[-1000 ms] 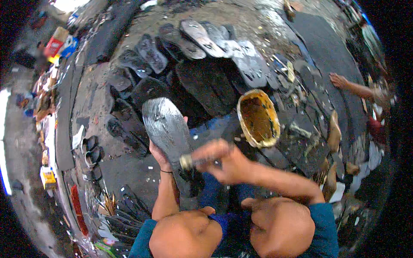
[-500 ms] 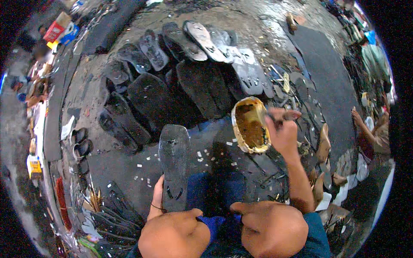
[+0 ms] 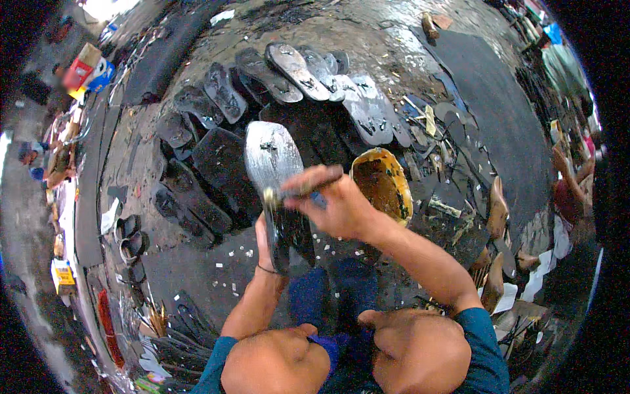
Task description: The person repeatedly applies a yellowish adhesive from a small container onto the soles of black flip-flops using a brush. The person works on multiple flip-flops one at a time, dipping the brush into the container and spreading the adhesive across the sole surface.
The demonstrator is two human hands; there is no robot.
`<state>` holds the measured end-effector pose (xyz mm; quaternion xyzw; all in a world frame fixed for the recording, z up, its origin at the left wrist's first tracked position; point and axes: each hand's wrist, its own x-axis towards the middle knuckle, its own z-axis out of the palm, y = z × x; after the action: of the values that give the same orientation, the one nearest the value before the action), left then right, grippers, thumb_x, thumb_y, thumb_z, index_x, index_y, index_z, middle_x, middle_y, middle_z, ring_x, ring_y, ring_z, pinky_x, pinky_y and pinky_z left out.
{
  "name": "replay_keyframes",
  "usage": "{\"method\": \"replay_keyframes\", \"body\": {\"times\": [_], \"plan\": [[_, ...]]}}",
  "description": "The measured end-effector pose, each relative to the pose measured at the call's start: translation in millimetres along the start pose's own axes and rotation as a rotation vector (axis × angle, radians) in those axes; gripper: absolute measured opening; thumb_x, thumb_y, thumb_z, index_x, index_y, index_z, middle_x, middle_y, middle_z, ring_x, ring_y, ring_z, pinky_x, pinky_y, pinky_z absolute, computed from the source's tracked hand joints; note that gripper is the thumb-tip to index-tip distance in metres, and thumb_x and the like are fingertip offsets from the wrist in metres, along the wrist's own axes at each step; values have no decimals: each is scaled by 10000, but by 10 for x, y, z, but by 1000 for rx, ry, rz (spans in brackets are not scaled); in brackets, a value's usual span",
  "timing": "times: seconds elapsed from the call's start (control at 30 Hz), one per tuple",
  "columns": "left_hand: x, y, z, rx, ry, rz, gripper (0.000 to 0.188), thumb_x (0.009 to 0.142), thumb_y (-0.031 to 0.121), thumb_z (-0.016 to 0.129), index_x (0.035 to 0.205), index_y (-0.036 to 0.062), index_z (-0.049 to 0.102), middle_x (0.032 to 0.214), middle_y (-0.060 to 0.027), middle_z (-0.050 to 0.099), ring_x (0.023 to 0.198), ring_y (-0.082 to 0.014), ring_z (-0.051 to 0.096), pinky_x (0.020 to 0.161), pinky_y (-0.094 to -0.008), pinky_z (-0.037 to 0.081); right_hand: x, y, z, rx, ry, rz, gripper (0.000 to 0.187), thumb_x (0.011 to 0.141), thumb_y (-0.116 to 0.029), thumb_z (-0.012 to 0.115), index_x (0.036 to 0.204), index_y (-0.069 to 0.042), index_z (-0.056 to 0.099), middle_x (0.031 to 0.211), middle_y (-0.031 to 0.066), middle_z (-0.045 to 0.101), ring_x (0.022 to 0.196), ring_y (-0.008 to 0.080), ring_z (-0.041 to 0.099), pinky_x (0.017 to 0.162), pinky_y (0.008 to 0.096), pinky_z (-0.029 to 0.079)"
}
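Note:
My left hand [image 3: 262, 241] grips a dark sandal sole [image 3: 270, 152] by its side and holds it up, tilted, in front of my knees. The upper half of the sole shines wet and whitish; its lower half is black. My right hand [image 3: 336, 205] is closed round the dark handle of a brush [image 3: 316, 180]. The brush's pale bristles touch the middle of the sole. Just beyond my right hand stands a cut-down yellowish tub [image 3: 408, 205], its inside coated with brown, sticky-looking stuff.
Several dark soles [image 3: 226, 157] lie in a fan ahead, with a row of paler soles [image 3: 367, 108] behind. Wooden shoe lasts [image 3: 497, 210] and scraps lie at the right. A pair of sandals [image 3: 131, 240] sits at the left. Other people are at both far edges.
My right hand has moved left from the tub, bringing the brush onto the sole. My left hand has raised the sole forward, and its upper half now looks shiny.

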<state>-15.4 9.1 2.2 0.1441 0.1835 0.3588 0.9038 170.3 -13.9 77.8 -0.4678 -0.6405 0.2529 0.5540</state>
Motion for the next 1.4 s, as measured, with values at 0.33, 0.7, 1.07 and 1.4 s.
{"method": "replay_keyframes", "body": {"times": [0.33,0.7,1.07,1.4], "plan": [[54,261,139,-190,99,128,487,984,422,401,1141,28,640,1048,-143,697,945,-293,671,863,-421,550,-186,-350,-136,-144,11,-112,365,790,-93,701,1153,-122,666,941,75,681,833,306,631,744,433,493],[52,-138,78,555,329,221,400,1048,344,390,1191,49,620,1128,-103,671,967,-217,660,871,-371,544,248,-105,-125,-255,-60,-264,430,732,-103,675,1158,-155,649,950,66,655,887,309,597,768,435,459],[18,86,250,-276,143,-31,459,972,384,437,1122,4,646,1013,-141,705,886,-291,675,815,-423,570,-255,-160,-15,81,-32,220,231,832,-138,672,1057,-124,725,807,44,704,719,281,650,640,394,503],[323,1172,69,-58,159,307,357,1014,234,387,1128,7,638,1073,-136,720,964,-283,689,943,-414,528,-778,-404,84,-123,-114,258,182,861,-134,737,1030,-86,688,967,97,705,885,289,664,822,411,497]]}}
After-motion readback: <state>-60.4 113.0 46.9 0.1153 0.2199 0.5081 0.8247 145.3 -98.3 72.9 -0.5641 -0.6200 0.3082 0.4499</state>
